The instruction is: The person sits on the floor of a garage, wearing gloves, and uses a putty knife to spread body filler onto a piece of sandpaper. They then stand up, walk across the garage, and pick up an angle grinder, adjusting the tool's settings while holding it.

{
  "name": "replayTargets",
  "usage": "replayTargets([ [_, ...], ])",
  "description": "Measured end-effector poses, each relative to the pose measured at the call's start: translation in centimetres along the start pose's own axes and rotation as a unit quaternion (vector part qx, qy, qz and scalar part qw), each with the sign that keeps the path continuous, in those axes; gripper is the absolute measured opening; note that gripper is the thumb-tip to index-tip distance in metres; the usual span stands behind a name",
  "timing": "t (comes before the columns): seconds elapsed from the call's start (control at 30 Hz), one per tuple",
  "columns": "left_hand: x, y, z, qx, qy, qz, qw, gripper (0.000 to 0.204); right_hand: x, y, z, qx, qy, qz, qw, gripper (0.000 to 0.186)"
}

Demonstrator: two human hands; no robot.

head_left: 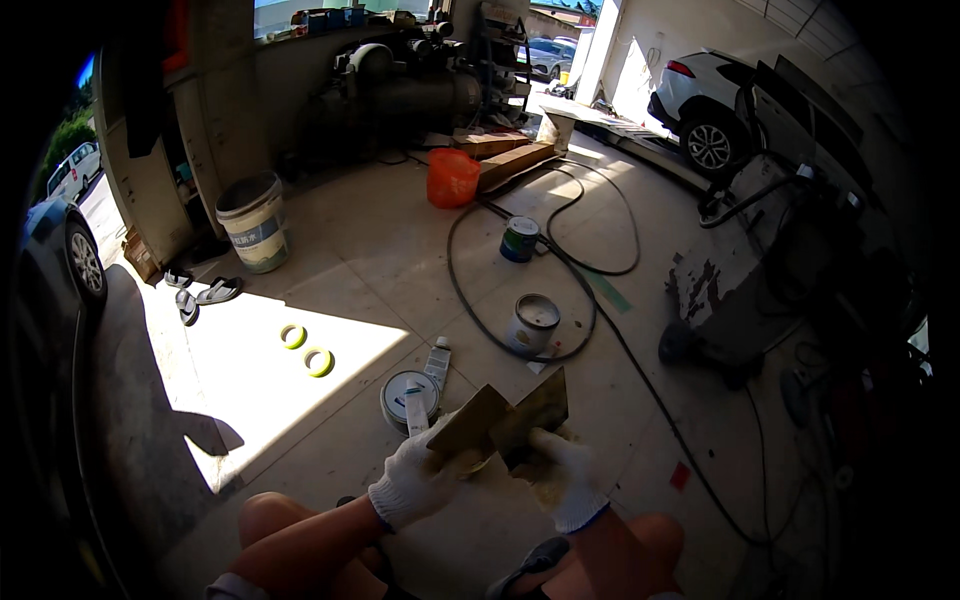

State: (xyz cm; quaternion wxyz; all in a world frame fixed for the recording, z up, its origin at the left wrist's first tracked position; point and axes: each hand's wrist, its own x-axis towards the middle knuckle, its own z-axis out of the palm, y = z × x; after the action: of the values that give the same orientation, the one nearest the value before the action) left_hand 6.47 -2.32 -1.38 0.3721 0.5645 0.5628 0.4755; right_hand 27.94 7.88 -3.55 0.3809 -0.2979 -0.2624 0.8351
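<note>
In a stained white knit glove, my left hand is closed on a flat, dull yellow-brown putty spreader. My right hand, gloved alike, grips a second, darker putty spreader. The two blades meet or overlap in front of me; whether they touch is hard to tell. Just beyond my left hand stands a round lidded can, with a white tube lying on it. Another tube lies on the floor beside the can. Fingers under the blades are partly hidden.
Farther off are an open-topped can, a blue-green can and a black hose looped around. Two yellow-green tape rolls lie left in sunlight. A large bucket, slippers, a red bucket and a white car stand beyond.
</note>
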Motion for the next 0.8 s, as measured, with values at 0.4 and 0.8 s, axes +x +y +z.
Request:
replayTargets([
  [0.4,2.0,-0.1,-0.1,0.184,-0.043,-0.140,0.972,0.052,-0.3,-0.7,0.8,-0.064,0.064,-0.056,0.994,0.031],
  [0.8,5.0,-3.6,2.8,0.305,-0.142,-0.170,0.926,0.038,8.7,8.5,-4.3,-0.479,0.163,-0.018,0.862,0.034],
])
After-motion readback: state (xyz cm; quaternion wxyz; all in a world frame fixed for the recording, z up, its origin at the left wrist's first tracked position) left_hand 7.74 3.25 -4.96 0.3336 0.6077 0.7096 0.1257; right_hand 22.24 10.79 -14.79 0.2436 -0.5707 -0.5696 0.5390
